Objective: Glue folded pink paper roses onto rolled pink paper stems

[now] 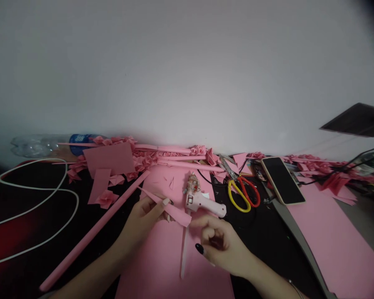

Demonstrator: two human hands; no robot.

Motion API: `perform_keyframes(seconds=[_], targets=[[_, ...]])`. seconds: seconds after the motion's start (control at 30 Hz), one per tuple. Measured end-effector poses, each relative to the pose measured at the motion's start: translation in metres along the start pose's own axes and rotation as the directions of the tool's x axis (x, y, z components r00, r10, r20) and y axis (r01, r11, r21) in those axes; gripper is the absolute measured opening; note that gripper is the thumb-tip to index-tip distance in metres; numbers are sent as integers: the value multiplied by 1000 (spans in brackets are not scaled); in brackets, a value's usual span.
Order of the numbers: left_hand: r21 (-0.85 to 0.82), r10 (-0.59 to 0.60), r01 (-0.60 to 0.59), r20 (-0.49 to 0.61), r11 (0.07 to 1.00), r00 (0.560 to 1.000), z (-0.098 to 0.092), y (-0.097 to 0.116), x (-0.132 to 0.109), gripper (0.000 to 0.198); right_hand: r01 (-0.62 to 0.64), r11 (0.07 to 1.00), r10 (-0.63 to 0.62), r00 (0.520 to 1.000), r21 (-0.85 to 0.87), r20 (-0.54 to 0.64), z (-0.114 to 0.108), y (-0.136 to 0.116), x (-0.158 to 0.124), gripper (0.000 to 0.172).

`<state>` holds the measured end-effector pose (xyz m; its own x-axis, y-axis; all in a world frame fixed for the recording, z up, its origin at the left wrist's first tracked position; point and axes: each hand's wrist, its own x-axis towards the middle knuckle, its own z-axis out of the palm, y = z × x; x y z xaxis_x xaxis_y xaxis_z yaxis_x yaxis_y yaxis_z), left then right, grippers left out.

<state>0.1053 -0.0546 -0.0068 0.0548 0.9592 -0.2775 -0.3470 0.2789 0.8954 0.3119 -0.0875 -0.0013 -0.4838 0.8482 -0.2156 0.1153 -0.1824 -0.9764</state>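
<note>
A tapered piece of pink paper (176, 214) is held near the middle of a crowded table (268, 236), over a pink sheet (156, 265), by the left hand (146, 216). The left grip is pinched firmly on it between thumb and fingers, apparently so that the wide end, at four o'clock, is kept steady and exposed. The right hand (221, 245) is poised beside that end, its grip half spread, fingers curled, thumb apart, nothing held; whether the paper is touched by the forefinger cannot be told. At three o'clock, a glue gun (205, 203) is laid with its handle turned right, probably for easy reach, its glue stick (184, 257) pointed toward six. Scissors (233, 176) are set at two o'clock, their yellow and red loops turned toward five. A phone (283, 181) is placed beyond them; a long paper tube (96, 231) is stretched toward eight. At ten, white lettering is carried on the blue label (81, 141) of a plastic bottle (40, 145), too small to be read.
</note>
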Motion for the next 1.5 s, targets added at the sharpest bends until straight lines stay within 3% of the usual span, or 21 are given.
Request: perform_keyframes(seconds=[0.13,0.23,0.37,0.5,0.6,0.7,0.83,0.93,1.03,1.17,1.23,1.3,1.4,1.5], targets=[[126,68,-61,-51,990,996,1,4,-3,21,-49,987,36,996,155,85,-2,3,1,33],[158,94,-89,-30,983,995,0,5,-3,16,-62,978,44,995,198,93,-1,6,1,32],[127,52,-71,149,989,987,1,3,-5,12,-48,982,60,996,181,-59,6,9,2,22],[176,-51,-11,341,984,939,4,0,-11,8,-74,976,106,982,203,-155,14,9,2,28],[207,-86,6,382,978,920,6,-1,-14,7,-93,973,124,982,210,-144,16,8,2,29],[176,-41,-24,357,984,933,5,-2,-11,11,-88,980,113,984,178,-138,14,6,2,26],[108,56,-78,196,991,979,3,0,-4,19,-4,1000,8,977,17,-211,7,1,1,14],[143,78,-94,114,985,990,2,2,0,26,133,963,-203,932,-236,-302,0,1,-2,5],[180,91,-104,79,978,993,1,2,0,29,200,852,-392,855,-484,-338,-9,3,-4,9],[222,93,-102,52,970,994,-2,0,1,28,167,614,-591,746,-771,-308,-21,3,3,23],[238,78,-86,45,968,996,-2,0,2,30,108,524,-596,755,-845,-274,-27,3,9,36],[253,67,-76,44,964,997,-2,0,2,33,39,500,-533,801,-865,-272,-30,5,14,47],[295,55,-70,59,953,997,-2,1,1,34,-17,507,-431,861,-861,-271,-32,10,19,48],[308,41,-64,81,949,996,-2,0,1,34,-18,521,-414,869,-854,-271,-33,13,20,44]])
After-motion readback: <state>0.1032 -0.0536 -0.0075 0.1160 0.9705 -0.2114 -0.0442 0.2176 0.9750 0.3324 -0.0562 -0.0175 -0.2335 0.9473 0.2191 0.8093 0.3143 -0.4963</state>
